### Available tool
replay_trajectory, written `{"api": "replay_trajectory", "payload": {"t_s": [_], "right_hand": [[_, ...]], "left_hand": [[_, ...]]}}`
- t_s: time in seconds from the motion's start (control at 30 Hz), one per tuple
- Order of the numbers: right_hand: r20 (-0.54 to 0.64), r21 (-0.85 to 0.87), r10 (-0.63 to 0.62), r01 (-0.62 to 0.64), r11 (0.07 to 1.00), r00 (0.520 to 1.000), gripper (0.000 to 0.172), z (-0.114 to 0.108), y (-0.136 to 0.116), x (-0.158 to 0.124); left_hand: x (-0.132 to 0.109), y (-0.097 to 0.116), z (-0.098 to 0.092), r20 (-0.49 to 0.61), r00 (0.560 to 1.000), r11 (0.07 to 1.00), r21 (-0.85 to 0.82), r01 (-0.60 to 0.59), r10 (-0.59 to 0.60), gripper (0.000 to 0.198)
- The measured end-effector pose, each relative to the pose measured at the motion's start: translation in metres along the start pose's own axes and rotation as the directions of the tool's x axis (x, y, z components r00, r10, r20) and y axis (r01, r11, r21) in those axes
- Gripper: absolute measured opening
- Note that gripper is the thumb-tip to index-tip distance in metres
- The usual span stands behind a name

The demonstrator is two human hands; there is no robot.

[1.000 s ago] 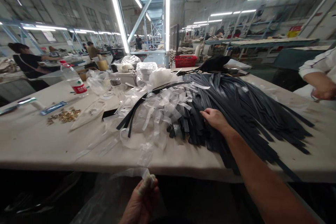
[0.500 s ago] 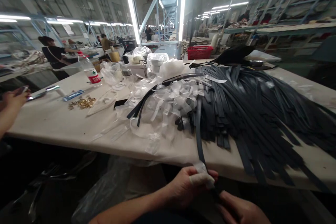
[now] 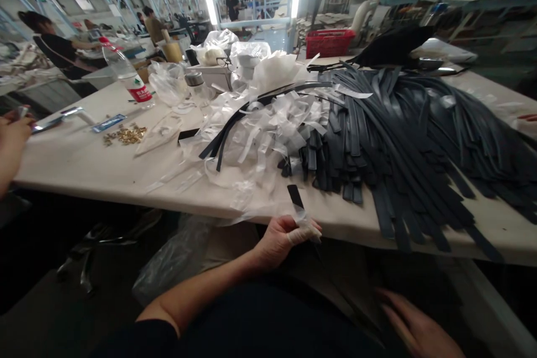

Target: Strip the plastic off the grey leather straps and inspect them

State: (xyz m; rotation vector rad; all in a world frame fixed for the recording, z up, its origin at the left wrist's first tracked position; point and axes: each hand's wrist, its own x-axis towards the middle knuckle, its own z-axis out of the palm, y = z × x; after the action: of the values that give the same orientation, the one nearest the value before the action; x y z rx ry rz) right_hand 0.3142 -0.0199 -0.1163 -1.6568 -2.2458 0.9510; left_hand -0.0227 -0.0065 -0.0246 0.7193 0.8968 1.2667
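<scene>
Head view: the left hand (image 3: 286,239) is clamped on a dark strap (image 3: 295,196), with the thumb and a tape-wrapped forefinger pinched together on it just in front of the near edge of the table (image 3: 62,170). The strap's short free end sticks up above the grip, tilted back over the table edge, and a scrap of clear film (image 3: 305,217) clings to it right at the fingertips. Below the grip the strap runs into shadow and cannot be followed. The right hand (image 3: 419,329) is low and well to the right of the grip; it is blurred, so I cannot tell whether its fingers are apart or closed, or whether it touches the strap

Beyond the grip and to its right lies a big pile of dark straps (image 3: 403,134), spread fanwise across the table. Straight beyond the grip is a heap of clear plastic sleeves (image 3: 268,134), with two loose straps curving over it. Farther off to the left are small brass fittings (image 3: 126,135) and a water bottle (image 3: 126,77). Another person's hand (image 3: 10,137) rests at the far left edge. A clear plastic bag (image 3: 176,260) hangs under the table, down and left of the grip
</scene>
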Motion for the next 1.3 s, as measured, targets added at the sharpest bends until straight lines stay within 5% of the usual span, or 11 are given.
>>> {"api": "replay_trajectory", "payload": {"t_s": [0.1,0.2,0.33,0.43,0.57,0.63,0.8,1.13,1.3], "right_hand": [[-0.069,0.227,-0.029,0.044,0.973,0.997,0.048,-0.016,-0.084,0.038],[0.053,0.475,-0.212,0.162,0.865,0.976,0.053,-0.018,-0.154,0.069],[0.129,0.601,-0.372,0.226,0.766,0.919,0.043,-0.003,-0.200,0.091],[0.100,0.661,-0.356,0.205,0.722,0.929,0.037,0.005,-0.206,0.098],[-0.052,0.760,-0.178,0.155,0.631,0.983,0.040,-0.003,-0.195,0.095],[-0.061,0.706,-0.143,0.144,0.693,0.988,0.039,-0.009,-0.188,0.086],[0.080,0.258,-0.252,0.224,0.940,0.964,0.039,-0.010,-0.186,0.061],[0.073,-0.011,-0.329,0.330,0.944,0.942,0.040,0.000,-0.197,0.060],[0.059,-0.024,-0.276,0.278,0.960,0.959,0.042,0.005,-0.189,0.059]], "left_hand": [[-0.012,-0.005,0.003,0.108,0.990,0.993,0.088,0.077,-0.087,0.031],[-0.021,-0.012,0.003,0.146,0.976,0.983,0.109,0.148,-0.163,0.040],[-0.030,-0.017,-0.006,0.074,0.984,0.979,0.135,0.154,-0.165,0.046],[-0.034,-0.015,-0.016,0.010,0.987,0.984,0.084,0.159,-0.160,0.043],[-0.032,-0.007,-0.029,-0.170,0.973,0.974,-0.194,0.121,-0.155,0.037],[-0.029,-0.004,-0.034,-0.224,0.955,0.935,-0.336,0.111,-0.193,0.036],[-0.026,-0.006,-0.037,-0.201,0.932,0.868,-0.463,0.180,-0.301,0.033],[-0.023,-0.016,-0.025,-0.169,0.930,0.880,-0.414,0.234,-0.327,0.036],[-0.021,-0.029,-0.014,-0.110,0.918,0.864,-0.394,0.313,-0.382,0.044]]}}
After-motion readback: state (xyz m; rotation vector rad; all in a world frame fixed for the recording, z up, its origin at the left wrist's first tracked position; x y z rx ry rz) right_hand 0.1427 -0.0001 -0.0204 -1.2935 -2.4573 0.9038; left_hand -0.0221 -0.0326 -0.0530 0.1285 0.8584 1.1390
